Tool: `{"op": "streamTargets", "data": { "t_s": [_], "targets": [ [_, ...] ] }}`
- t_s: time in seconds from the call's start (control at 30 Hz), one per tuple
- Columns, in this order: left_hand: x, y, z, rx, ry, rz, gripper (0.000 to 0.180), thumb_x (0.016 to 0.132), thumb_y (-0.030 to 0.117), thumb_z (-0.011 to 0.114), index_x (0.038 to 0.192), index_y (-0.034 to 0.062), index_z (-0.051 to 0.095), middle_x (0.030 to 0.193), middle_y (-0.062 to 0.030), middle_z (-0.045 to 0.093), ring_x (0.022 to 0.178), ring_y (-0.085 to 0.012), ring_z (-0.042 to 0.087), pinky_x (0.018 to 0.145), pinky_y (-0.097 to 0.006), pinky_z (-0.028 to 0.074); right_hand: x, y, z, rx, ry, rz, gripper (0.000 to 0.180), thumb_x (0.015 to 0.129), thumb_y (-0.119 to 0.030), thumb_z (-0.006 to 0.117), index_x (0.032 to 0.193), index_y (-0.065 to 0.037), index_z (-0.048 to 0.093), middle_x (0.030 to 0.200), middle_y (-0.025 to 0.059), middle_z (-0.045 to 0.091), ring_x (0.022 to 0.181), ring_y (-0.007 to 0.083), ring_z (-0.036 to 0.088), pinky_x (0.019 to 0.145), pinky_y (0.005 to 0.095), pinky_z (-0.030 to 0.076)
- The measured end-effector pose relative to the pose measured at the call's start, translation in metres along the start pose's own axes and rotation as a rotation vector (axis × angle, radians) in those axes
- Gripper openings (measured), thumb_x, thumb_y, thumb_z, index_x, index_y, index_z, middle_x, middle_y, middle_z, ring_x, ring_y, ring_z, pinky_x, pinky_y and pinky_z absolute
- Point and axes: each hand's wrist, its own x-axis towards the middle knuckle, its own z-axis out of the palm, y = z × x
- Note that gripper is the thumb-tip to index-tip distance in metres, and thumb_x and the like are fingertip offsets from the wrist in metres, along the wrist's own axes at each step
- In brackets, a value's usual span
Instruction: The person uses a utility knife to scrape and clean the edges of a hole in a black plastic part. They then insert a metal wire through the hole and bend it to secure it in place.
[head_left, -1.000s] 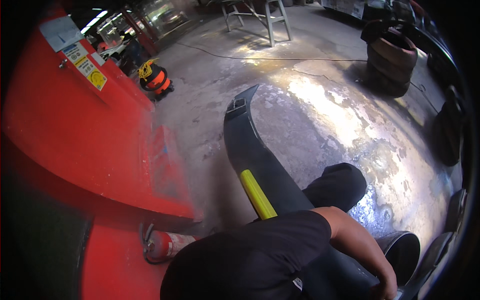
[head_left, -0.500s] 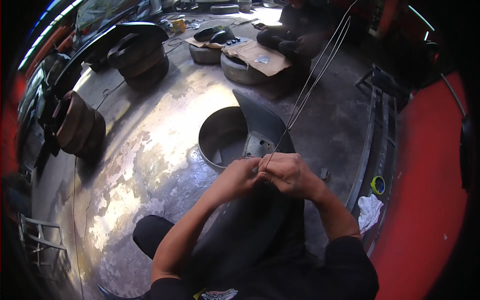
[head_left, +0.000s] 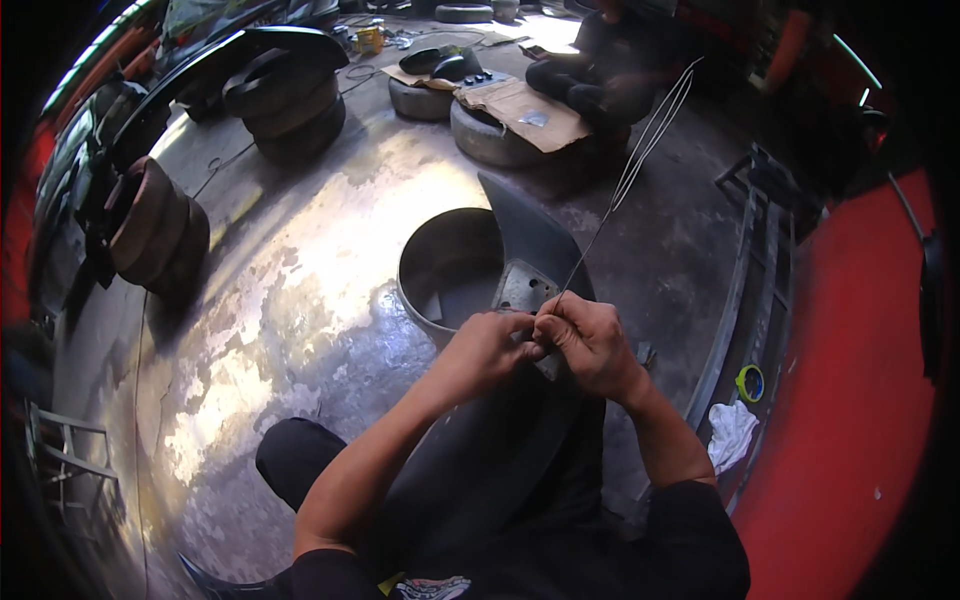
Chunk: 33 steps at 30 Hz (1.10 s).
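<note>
A dark, curved panel (head_left: 540,235) reaches from my lap to a pointed tip, and it looks like a vehicle body part. A grey plate with holes (head_left: 521,288) lies against it, just beyond my fingers. My right hand (head_left: 592,345) pinches a thin wire (head_left: 640,155) that rises up and to the right, folded into long, narrow loops. Beside it, my left hand (head_left: 485,350) is closed, its thumb and fingertips almost touching the right ones. Whatever the left fingertips grip is hidden. Under the panel's far end stands a round, hollow drum (head_left: 405,285).
Stacked tyres (head_left: 290,115) stand at the far left, more tyres (head_left: 155,225) nearer. Cardboard (head_left: 525,110) covers a tyre (head_left: 485,140) ahead, beside a seated person (head_left: 610,75). Right are a metal frame (head_left: 742,270), yellow tape roll (head_left: 749,383), white cloth (head_left: 732,437) and red surface (head_left: 850,400).
The wire's looped end has swung lower, and its top now shows. My right hand has turned and shifted slightly right. The view has moved a little.
</note>
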Motion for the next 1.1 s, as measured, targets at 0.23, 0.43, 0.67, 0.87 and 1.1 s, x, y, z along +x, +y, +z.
{"op": "streamTargets", "data": {
  "t_s": [0.23, 0.43, 0.67, 0.87, 1.1],
  "targets": [
    [0.003, -0.003, -0.004, 0.229, -0.065, 0.009, 0.032, 0.100, 0.024, 0.075, 0.122, 0.0005, 0.073, 0.108, -0.0267, 0.077, 0.103, -0.0463, 0.075, 0.088, -0.050, 0.059, 0.002, 0.002, 0.000, -0.107, -0.084, -0.103, 0.013, 0.107, -0.005, 0.066, 0.098, 0.004, 0.068, 0.084, 0.0157, 0.071, 0.075, 0.0262, 0.074, 0.072, 0.0359, 0.057],
    [0.017, -0.013, -0.010, 0.227, -0.192, 0.013, 0.028, 0.101, 0.023, 0.071, 0.120, 0.0022, 0.072, 0.103, -0.0244, 0.078, 0.100, -0.0481, 0.075, 0.089, -0.052, 0.058, 0.002, 0.001, 0.001, -0.158, -0.084, -0.221, 0.009, 0.104, -0.002, 0.067, 0.097, 0.004, 0.068, 0.084, 0.0174, 0.069, 0.074, 0.0328, 0.073, 0.071, 0.0369, 0.056],
    [0.025, 0.000, -0.025, 0.118, -0.347, -0.147, 0.027, 0.106, 0.024, 0.066, 0.112, -0.0014, 0.069, 0.083, -0.0189, 0.075, 0.075, -0.0280, 0.078, 0.067, -0.041, 0.060, 0.005, 0.004, 0.003, -0.107, -0.063, -0.126, 0.009, 0.102, -0.003, 0.068, 0.096, 0.003, 0.067, 0.085, 0.0206, 0.067, 0.076, 0.0392, 0.070, 0.070, 0.0428, 0.055],
    [0.033, 0.006, -0.033, 0.066, -0.492, -0.173, 0.029, 0.108, 0.026, 0.065, 0.115, -0.0024, 0.065, 0.073, -0.0134, 0.071, 0.060, -0.0242, 0.073, 0.058, -0.037, 0.058, 0.002, 0.015, 0.003, -0.144, -0.063, -0.281, 0.009, 0.105, 0.000, 0.065, 0.098, 0.005, 0.069, 0.089, 0.0154, 0.073, 0.078, 0.0290, 0.075, 0.075, 0.0364, 0.059],
    [0.029, -0.010, -0.030, -0.006, -0.428, -0.097, 0.037, 0.108, 0.028, 0.069, 0.127, -0.0041, 0.068, 0.094, -0.0211, 0.077, 0.083, -0.0308, 0.078, 0.074, -0.042, 0.061, -0.002, 0.022, 0.005, -0.105, -0.069, -0.314, 0.013, 0.109, -0.003, 0.064, 0.100, 0.006, 0.069, 0.095, 0.0164, 0.075, 0.081, 0.0265, 0.076, 0.076, 0.0359, 0.061]
  ]
}}
